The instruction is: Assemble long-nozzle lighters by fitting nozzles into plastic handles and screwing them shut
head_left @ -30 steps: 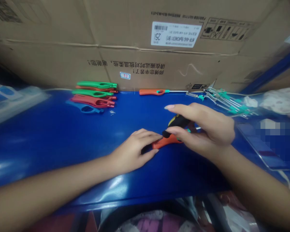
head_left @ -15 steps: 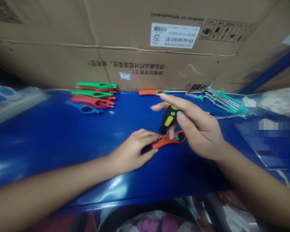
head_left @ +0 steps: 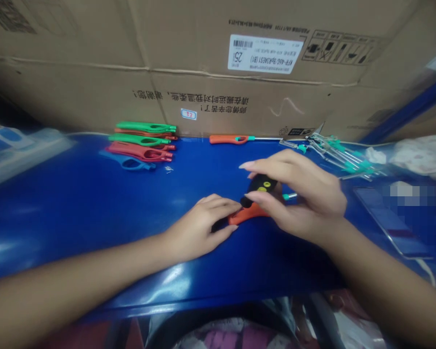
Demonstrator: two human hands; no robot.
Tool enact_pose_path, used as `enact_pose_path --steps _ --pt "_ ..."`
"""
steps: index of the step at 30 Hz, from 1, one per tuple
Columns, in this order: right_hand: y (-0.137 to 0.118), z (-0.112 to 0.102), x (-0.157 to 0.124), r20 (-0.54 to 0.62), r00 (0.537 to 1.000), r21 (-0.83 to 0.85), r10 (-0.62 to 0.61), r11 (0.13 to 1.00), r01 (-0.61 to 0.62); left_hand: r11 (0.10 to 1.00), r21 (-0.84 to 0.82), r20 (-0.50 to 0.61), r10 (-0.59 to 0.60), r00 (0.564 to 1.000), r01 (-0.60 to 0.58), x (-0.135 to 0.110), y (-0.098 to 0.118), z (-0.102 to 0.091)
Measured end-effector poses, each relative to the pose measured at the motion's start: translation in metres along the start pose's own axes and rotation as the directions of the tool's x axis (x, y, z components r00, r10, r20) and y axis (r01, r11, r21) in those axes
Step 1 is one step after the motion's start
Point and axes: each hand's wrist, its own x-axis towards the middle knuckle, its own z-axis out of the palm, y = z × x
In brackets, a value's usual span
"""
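Note:
My left hand is closed round the tail end of an orange gas lighter, pressing it to the blue table. Above the lighter, my right hand grips a black and yellow screwdriver by its handle. The screwdriver's tip points down at the lighter's body near my left fingertips; the tip itself is hidden. The lighter's far half lies behind my right hand, with its teal collar and metal tube showing past the fingers.
A pile of green, red and blue lighter shells lies at the back left, beside several small screws. Another orange lighter rests against the cardboard box. Metal tubes with teal parts and a phone are on the right.
My right hand has moved slightly down and its fingers have turned on the screwdriver handle, which leans further over to the right. My left hand and the lighter have stayed put.

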Motion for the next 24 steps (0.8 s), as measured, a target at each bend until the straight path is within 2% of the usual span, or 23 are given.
enact_pose_path --steps 2,7,9,11,13,14,17,19,23,24 --pt "-0.0018 -0.0019 -0.0001 -0.013 0.999 -0.065 -0.051 0.997 0.050 1.000 -0.005 -0.001 0.000 1.000 0.000 -0.0001 -0.0002 -0.0001" --pt "-0.0032 -0.0027 0.0011 0.103 0.986 0.213 0.128 0.966 -0.148 1.000 0.001 0.013 -0.005 1.000 0.005 0.0003 0.0009 -0.0011" --pt "-0.0007 -0.0016 0.0026 0.024 0.995 0.171 0.098 0.980 -0.101 1.000 -0.005 0.021 -0.008 1.000 0.008 0.0002 0.0011 -0.0011" --pt "0.0027 -0.0005 0.0032 -0.079 0.997 0.044 0.016 0.999 -0.013 1.000 -0.013 0.024 -0.005 1.000 0.006 -0.0003 0.0007 -0.0008" --pt "0.0050 0.0000 0.0021 -0.115 0.993 -0.003 -0.020 1.000 0.020 1.000 -0.015 0.013 -0.002 1.000 0.002 -0.0010 0.0000 -0.0004" --pt "0.0055 0.0003 0.0011 -0.091 0.996 0.037 0.008 0.999 -0.004 1.000 -0.015 0.006 -0.002 1.000 0.002 -0.0012 -0.0005 -0.0002" --pt "0.0051 0.0013 -0.0012 0.078 0.980 0.253 0.183 0.947 -0.197 1.000 -0.012 0.000 0.002 1.000 -0.002 -0.0014 -0.0013 0.0000" --pt "0.0047 0.0024 -0.0007 0.111 0.971 0.317 0.211 0.919 -0.236 1.000 -0.013 0.002 0.006 1.000 -0.006 -0.0014 -0.0014 -0.0002" --pt "0.0051 0.0046 0.0014 -0.108 0.992 0.149 0.069 0.988 -0.052 1.000 -0.011 0.001 0.005 1.000 -0.005 -0.0014 -0.0006 -0.0005" --pt "0.0050 0.0048 0.0010 -0.129 0.991 0.107 0.047 0.994 -0.033 1.000 -0.009 0.001 0.005 1.000 -0.005 -0.0013 -0.0004 -0.0004"
